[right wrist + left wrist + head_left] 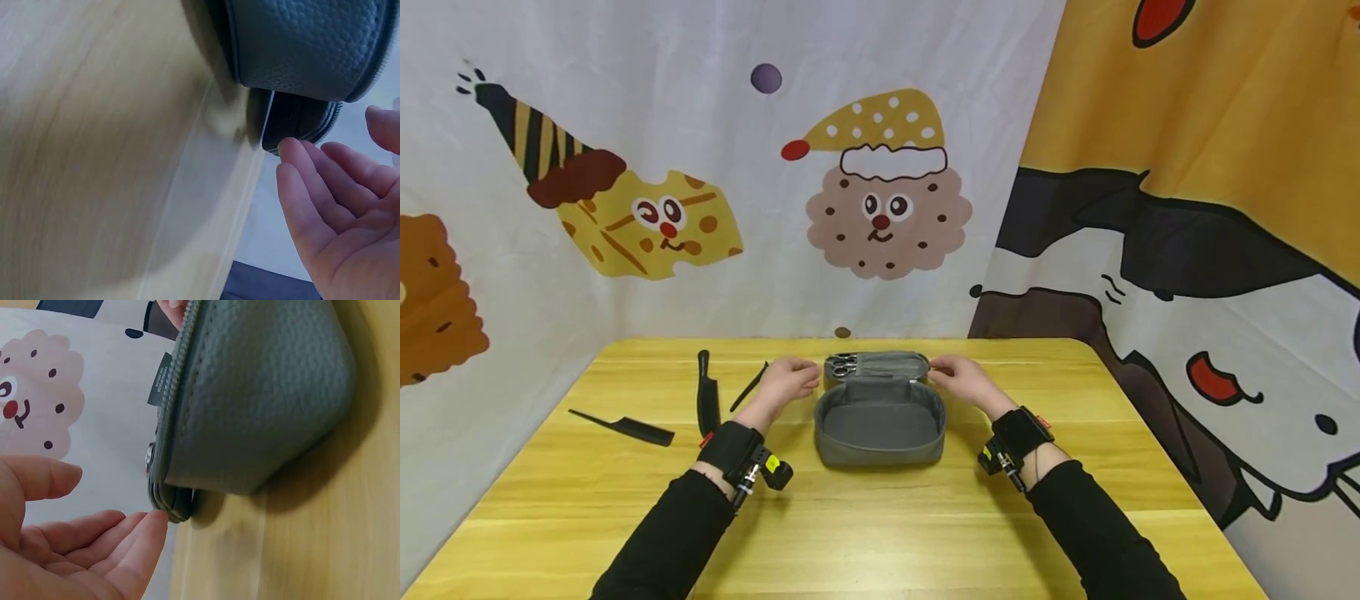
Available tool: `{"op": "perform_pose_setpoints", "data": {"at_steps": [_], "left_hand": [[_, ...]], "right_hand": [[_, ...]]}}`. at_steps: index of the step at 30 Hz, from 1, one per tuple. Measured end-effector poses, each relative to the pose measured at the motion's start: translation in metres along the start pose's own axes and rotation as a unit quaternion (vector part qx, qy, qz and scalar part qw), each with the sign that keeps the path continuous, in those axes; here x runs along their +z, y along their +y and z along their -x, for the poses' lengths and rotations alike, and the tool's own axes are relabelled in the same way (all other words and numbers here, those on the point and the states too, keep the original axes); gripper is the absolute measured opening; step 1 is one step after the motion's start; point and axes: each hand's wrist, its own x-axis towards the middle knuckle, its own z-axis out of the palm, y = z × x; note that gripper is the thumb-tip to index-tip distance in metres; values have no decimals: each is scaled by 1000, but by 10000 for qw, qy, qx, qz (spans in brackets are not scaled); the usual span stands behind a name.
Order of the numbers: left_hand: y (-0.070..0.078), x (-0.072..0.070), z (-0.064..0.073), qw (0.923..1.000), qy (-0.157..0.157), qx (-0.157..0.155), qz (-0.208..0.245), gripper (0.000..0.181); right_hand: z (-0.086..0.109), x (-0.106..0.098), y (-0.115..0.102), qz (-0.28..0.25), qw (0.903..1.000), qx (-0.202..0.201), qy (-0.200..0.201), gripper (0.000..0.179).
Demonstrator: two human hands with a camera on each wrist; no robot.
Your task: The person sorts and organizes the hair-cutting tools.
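Left hand (787, 382) and right hand (964, 382) flank 1 gray case (880, 455).

On the desk (880, 533), a case (880, 450) lies between the left hand (786, 382) and the right hand (966, 381); its lid (891, 365) (scissors (844, 363) in its left end) lies behind; 2 combs (643, 431) lie farther left.

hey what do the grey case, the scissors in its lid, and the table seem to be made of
The grey case looks like leather or imitation leather with a soft sheen: its surface is pebbled. The scissors seem to be polished metal, from their silvery shine. The table shows yellow wood grain under a light gloss; solid wood or printed laminate, I can't tell.
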Motion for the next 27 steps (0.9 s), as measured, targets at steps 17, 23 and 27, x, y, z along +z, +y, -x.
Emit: {"op": "perform_pose_setpoints", "data": {"at_steps": [17, 23, 27], "left_hand": [[-12, -38, 21, 9858, 178, 385, -1623, 51], [-12, -53, 28, 9748, 541, 415, -2123, 49], [-16, -63, 32, 9724, 740, 411, -2176, 51]], "right_hand": [[28, -14, -5, 673, 9951, -426, 589, 41], [35, -19, -7, 676, 9925, -610, 819, 39], [37, -20, -10, 780, 9908, -652, 889, 39]]}}
